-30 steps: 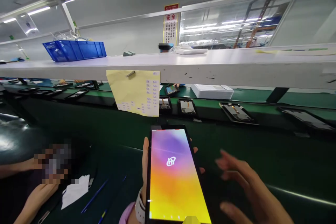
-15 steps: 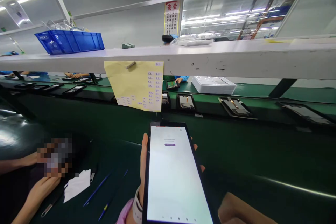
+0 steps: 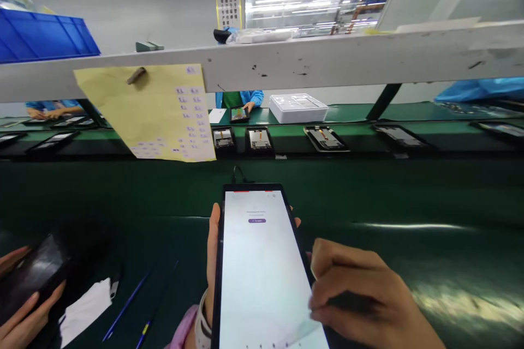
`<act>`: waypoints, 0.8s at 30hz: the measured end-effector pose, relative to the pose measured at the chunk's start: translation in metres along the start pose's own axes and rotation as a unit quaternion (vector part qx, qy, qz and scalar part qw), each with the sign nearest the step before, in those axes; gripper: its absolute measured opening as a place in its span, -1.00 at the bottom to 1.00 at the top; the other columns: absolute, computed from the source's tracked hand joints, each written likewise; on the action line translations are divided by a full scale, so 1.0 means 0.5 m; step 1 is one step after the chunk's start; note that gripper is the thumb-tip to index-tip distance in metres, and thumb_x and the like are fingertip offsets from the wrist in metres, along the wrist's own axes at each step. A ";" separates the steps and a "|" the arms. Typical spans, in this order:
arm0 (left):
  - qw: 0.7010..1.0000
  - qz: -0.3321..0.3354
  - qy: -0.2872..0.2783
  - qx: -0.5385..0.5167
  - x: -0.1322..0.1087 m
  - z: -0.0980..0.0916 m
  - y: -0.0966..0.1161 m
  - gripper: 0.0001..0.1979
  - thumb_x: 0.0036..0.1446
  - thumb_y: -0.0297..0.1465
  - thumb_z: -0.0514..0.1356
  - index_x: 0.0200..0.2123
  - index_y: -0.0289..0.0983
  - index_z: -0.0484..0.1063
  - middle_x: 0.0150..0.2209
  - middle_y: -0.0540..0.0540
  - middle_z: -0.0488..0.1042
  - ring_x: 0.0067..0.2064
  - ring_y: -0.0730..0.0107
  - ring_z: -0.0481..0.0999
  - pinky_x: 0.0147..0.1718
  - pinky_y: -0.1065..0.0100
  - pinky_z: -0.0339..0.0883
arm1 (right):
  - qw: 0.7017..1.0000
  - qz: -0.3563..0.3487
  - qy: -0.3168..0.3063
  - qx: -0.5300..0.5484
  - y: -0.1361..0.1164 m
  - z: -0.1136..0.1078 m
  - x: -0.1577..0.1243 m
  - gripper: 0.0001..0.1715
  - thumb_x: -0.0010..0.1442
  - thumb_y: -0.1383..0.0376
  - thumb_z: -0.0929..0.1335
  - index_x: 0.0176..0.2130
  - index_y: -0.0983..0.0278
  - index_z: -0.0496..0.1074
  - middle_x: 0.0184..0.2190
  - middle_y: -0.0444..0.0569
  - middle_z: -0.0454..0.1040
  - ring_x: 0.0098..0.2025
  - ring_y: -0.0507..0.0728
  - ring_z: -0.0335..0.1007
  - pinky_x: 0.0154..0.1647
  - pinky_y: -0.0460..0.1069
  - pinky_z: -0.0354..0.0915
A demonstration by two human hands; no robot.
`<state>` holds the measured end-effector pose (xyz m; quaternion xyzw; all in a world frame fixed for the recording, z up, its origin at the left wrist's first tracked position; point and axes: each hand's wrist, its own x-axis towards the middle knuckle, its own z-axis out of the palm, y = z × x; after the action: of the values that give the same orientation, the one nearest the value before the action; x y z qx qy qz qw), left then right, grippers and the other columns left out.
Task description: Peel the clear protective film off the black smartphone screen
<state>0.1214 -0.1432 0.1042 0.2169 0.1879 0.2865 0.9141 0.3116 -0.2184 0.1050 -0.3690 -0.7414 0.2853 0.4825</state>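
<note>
- The left hand (image 3: pixel 213 262) cradled the tall black glass-fronted phone (image 3: pixel 262 267), white screen lit, thumb along its left edge, fingers (image 3: pixel 295 222) curled behind the right.
- The right hand (image 3: pixel 360 294) sat curled, fingertips (image 3: pixel 317 305) pressed together on the phone's lower right edge.
- Risk, I judged: that loose one-handed hold could let the phone tip off the palm onto the green bench (image 3: pixel 409 202) under the fingers.
- Count: one phone held, two blue pens (image 3: pixel 125 308) left of the fingers, one white cloth (image 3: pixel 84 311).
</note>
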 end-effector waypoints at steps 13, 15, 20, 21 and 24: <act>0.989 -0.096 0.109 0.026 -0.004 0.023 0.014 0.03 0.04 0.43 -0.05 0.16 -0.27 0.54 -0.02 -0.29 0.62 0.13 -0.29 0.50 0.09 -0.15 0.41 | 0.967 0.064 0.188 0.159 0.053 -0.010 0.027 -0.89 0.18 0.37 0.55 -0.34 0.14 0.66 -0.39 -0.08 0.36 -0.41 0.07 0.29 -0.58 -0.10 0.29; 0.993 -0.103 0.061 -0.010 0.002 0.022 0.002 0.03 0.06 0.43 -0.11 0.18 -0.23 0.53 0.05 -0.21 0.59 0.08 -0.20 0.55 0.06 -0.07 0.44 | 0.962 0.057 0.225 0.142 0.063 -0.012 0.030 -0.87 0.16 0.39 0.54 -0.37 0.14 0.64 -0.40 -0.08 0.37 -0.35 0.09 0.30 -0.44 -0.06 0.34; 0.983 -0.112 -0.106 -0.099 0.014 0.013 -0.032 0.09 0.09 0.43 -0.21 0.25 -0.28 0.45 0.16 -0.19 0.52 0.02 -0.09 0.61 0.12 0.04 0.41 | 0.946 0.037 0.302 0.114 0.084 -0.019 0.035 -0.83 0.18 0.41 0.51 -0.38 0.12 0.61 -0.37 -0.11 0.42 -0.12 0.15 0.36 -0.03 0.04 0.33; 0.983 -0.112 -0.111 -0.098 0.015 0.012 -0.036 0.11 0.08 0.43 -0.23 0.28 -0.30 0.42 0.19 -0.21 0.50 0.07 -0.11 0.58 0.15 0.03 0.39 | 0.942 0.038 0.313 0.112 0.086 -0.020 0.035 -0.84 0.19 0.40 0.50 -0.37 0.12 0.61 -0.36 -0.11 0.44 -0.06 0.17 0.37 0.06 0.05 0.31; 0.982 -0.120 -0.108 -0.093 0.015 0.013 -0.041 0.14 0.08 0.43 -0.28 0.30 -0.31 0.38 0.21 -0.21 0.48 0.13 -0.10 0.55 0.19 0.03 0.36 | 0.933 0.045 0.341 0.107 0.087 -0.021 0.034 -0.84 0.18 0.40 0.49 -0.37 0.12 0.59 -0.35 -0.12 0.46 0.01 0.19 0.37 0.21 0.10 0.23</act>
<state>0.1394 -0.1557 0.0975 0.1362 0.0856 0.1656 0.9730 0.3288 -0.1792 0.0837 -0.4232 -0.4800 0.2408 0.7297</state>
